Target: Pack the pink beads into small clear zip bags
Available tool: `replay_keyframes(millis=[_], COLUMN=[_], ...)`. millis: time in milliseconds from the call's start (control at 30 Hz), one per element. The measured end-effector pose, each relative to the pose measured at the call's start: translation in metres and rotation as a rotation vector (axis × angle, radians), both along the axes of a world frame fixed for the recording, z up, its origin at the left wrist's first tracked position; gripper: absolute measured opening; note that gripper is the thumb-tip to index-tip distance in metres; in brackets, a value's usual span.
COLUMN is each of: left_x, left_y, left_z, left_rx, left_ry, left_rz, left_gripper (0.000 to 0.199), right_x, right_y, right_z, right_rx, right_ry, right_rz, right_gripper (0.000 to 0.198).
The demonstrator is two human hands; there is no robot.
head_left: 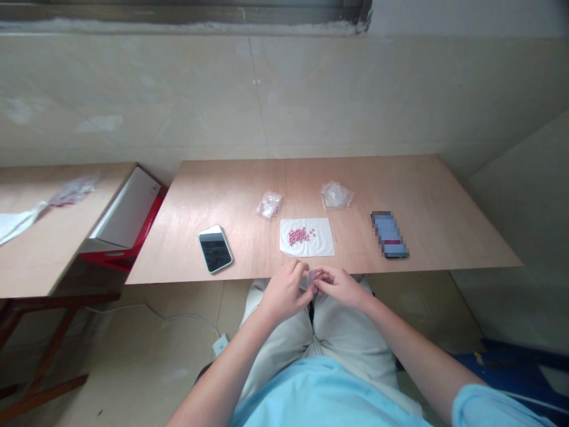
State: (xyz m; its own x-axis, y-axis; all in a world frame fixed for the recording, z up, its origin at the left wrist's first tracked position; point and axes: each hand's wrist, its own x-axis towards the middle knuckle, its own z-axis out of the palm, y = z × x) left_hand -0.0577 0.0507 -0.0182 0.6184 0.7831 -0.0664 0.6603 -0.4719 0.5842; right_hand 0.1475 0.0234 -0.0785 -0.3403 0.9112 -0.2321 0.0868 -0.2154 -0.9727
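My left hand [290,289] and my right hand [338,286] meet just in front of the table's near edge, above my lap. Between their fingertips is a small clear plastic bag [312,276], pinched from both sides; fingers partly cover it, and what it contains is hard to make out. Just beyond the hands a white cloth [324,240] lies flat on the table, bearing a cluster of small pink-red beads [298,236]. Behind the cloth, to the left, is a little pile of filled clear bags [269,204]. To the right sits a heap of clear plastic bags [336,196].
On the wooden table [222,184], a phone [216,249] lies left and another phone [390,235] with a pixelated screen lies right. A second table [53,249] stands at left, beside a red and white box [128,213]. A cable with a white power adapter [220,344] is on the floor.
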Motion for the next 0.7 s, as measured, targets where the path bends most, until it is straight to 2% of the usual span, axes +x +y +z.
replay_keyframes(millis=[100, 167, 333, 467, 600, 700], left_x=[0.001, 0.001, 0.002, 0.0, -0.001, -0.002], left_y=[0.0, 0.0, 0.0, 0.0, 0.0, 0.0], left_z=[0.001, -0.001, -0.004, -0.004, -0.006, -0.008], left_rx=[0.099, 0.126, 0.023, -0.03, -0.018, -0.008], left_ry=[-0.049, -0.051, -0.02, -0.019, 0.012, 0.033], left_rz=[-0.048, -0.076, -0.107, -0.102, -0.09, -0.073], left_gripper=[0.064, 0.071, 0.042, 0.033, 0.031, 0.025], right_x=[0.0, 0.0, 0.0, -0.001, -0.001, -0.001], right_y=[0.002, 0.003, 0.003, 0.003, 0.002, 0.0], right_z=[-0.002, -0.001, 0.007, 0.012, 0.012, 0.015], right_rx=[-0.065, -0.113, -0.152, -0.127, -0.046, 0.087], right_ry=[0.088, 0.135, 0.184, 0.13, 0.036, -0.116], right_rz=[-0.023, -0.013, 0.009, 0.051, 0.055, 0.042], right_gripper=[0.036, 0.037, 0.034, 0.036, 0.032, 0.03])
